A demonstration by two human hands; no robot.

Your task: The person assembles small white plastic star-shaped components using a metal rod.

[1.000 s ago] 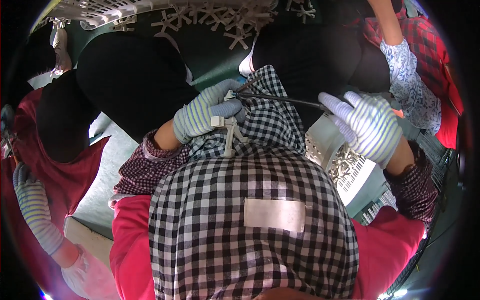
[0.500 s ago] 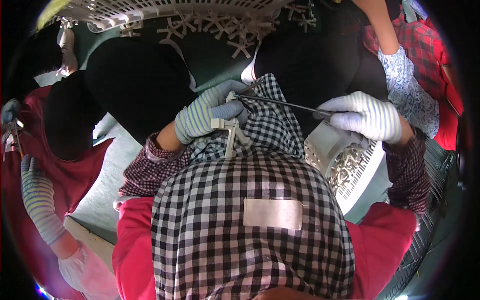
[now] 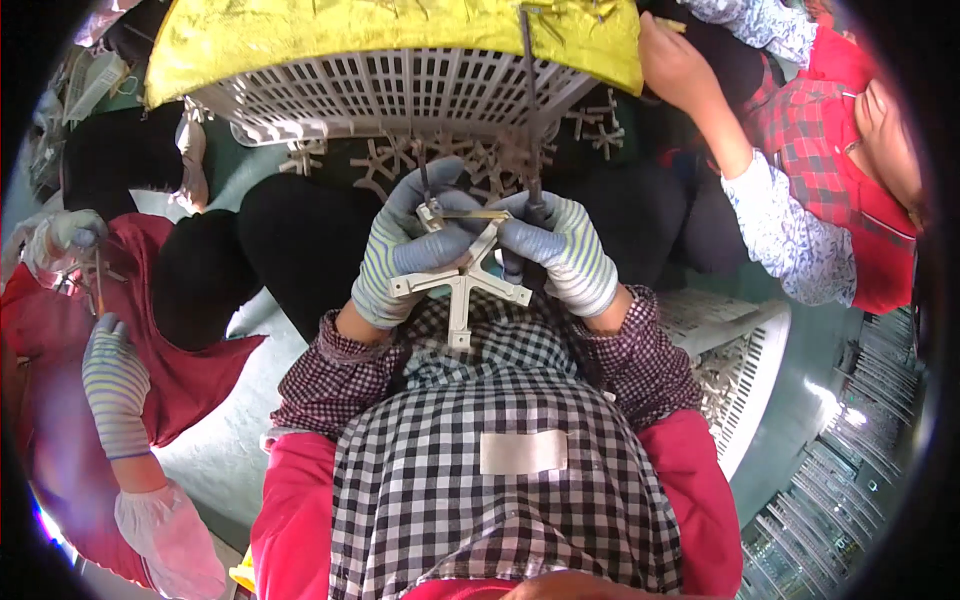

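A pale five-armed star-shaped metal part (image 3: 460,283) is held over my checked apron. My left hand (image 3: 400,250), in a striped glove, is closed around its left side, and a thin dark rod (image 3: 424,175) sticks up by the fingers. My gloved right hand (image 3: 568,250) is closed around a long dark rod-like tool (image 3: 530,90) pointing up and away. Its thumb and fingers also touch the part's upper right arm. A narrow brownish strip (image 3: 475,214) spans between both hands; I cannot tell which thing it belongs to.
A pale slotted basket (image 3: 390,90) with a yellow cover (image 3: 390,35) stands ahead, several star parts (image 3: 490,165) on the floor beneath. Another basket (image 3: 765,365) holds parts at my right. A co-worker's gloved hand (image 3: 115,380) is left; another's bare hand (image 3: 680,65) is far right.
My right hand has moved left to the part, and its long tool has swung from lying across to pointing away. The star part has turned, showing its arms. The view takes in more of the far basket.
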